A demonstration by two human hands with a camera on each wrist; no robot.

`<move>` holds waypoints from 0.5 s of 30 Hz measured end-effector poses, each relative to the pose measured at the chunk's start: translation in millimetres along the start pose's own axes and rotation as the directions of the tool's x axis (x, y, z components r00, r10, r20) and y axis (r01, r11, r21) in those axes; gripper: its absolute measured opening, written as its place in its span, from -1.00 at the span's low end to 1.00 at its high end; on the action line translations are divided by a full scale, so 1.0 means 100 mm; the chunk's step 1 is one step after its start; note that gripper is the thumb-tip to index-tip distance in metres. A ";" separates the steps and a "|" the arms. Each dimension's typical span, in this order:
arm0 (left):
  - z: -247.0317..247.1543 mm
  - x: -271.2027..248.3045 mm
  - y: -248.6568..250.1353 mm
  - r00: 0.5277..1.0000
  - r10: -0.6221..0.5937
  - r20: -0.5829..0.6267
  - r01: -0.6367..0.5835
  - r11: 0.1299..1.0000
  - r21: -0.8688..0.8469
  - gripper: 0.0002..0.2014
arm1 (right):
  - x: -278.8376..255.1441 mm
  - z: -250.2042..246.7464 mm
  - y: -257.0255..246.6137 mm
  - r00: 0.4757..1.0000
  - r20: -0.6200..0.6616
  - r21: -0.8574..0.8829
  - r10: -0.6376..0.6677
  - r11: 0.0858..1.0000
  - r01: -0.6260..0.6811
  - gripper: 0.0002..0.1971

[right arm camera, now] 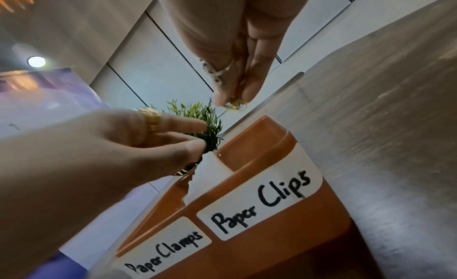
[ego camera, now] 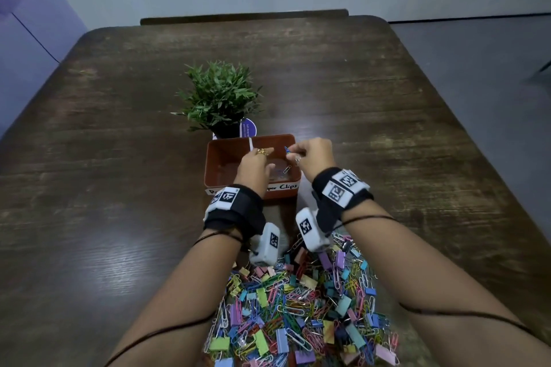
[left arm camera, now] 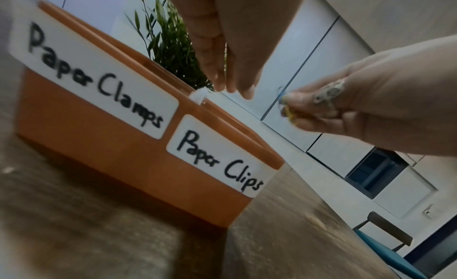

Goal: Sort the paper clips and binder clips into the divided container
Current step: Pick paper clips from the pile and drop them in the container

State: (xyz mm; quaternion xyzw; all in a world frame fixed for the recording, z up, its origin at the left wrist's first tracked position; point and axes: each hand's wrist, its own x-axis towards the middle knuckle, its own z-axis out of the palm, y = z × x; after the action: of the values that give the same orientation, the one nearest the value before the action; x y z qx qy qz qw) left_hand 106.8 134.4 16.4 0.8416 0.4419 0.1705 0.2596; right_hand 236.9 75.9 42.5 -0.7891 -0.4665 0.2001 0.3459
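Observation:
An orange divided container (ego camera: 215,158) sits mid-table, labelled "Paper Clamps" (left arm camera: 94,76) on the left and "Paper Clips" (left arm camera: 217,164) on the right, with a white divider (ego camera: 251,144) between. One silver paper clip (ego camera: 286,169) lies in the right compartment. My left hand (ego camera: 259,161) hovers over the divider with its fingers straight and nothing seen in them (right arm camera: 197,136). Above the right compartment my right hand (ego camera: 293,152) pinches a few blue and yellow paper clips (left arm camera: 284,104). A big mixed pile of coloured paper clips and binder clips (ego camera: 298,307) lies near me.
A small potted plant (ego camera: 219,95) with a purple tag stands just behind the container. The dark wooden table (ego camera: 119,128) stretches to both sides. A chair back (ego camera: 244,16) shows past the table's far edge.

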 end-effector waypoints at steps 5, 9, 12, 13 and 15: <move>-0.15 -0.35 -0.16 0.993 0.062 -0.100 -0.060 0.998 0.028 -0.64 | 0.01 0.14 0.05 0.988 0.152 -0.074 -0.041 0.996 0.052 -0.66; -0.14 -0.71 -0.20 0.989 0.147 -0.032 -0.145 0.988 0.059 -0.64 | -0.28 0.00 0.22 0.993 0.096 -0.092 -0.069 0.993 0.078 -0.72; -0.01 -0.99 -0.10 0.976 0.187 0.113 -0.197 0.977 0.085 -0.65 | -0.70 -0.14 0.46 0.991 0.132 -0.135 0.010 0.991 0.008 -0.76; 0.07 -1.07 -0.06 0.965 0.190 0.179 -0.207 0.975 0.083 -0.66 | -0.85 -0.17 0.57 0.985 0.166 -0.156 0.055 0.987 -0.029 -0.77; 0.22 -1.21 0.04 0.934 0.179 0.309 -0.203 0.978 0.046 -0.71 | -1.14 -0.23 0.80 0.962 0.226 -0.210 0.154 0.972 -0.106 -0.78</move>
State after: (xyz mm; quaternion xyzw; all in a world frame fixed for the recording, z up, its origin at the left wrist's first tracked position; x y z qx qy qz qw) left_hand 54.1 25.5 -6.1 0.9062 0.3190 0.0466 0.2737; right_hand 244.1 -57.7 -1.7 -0.8183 -0.4692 0.2699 0.1934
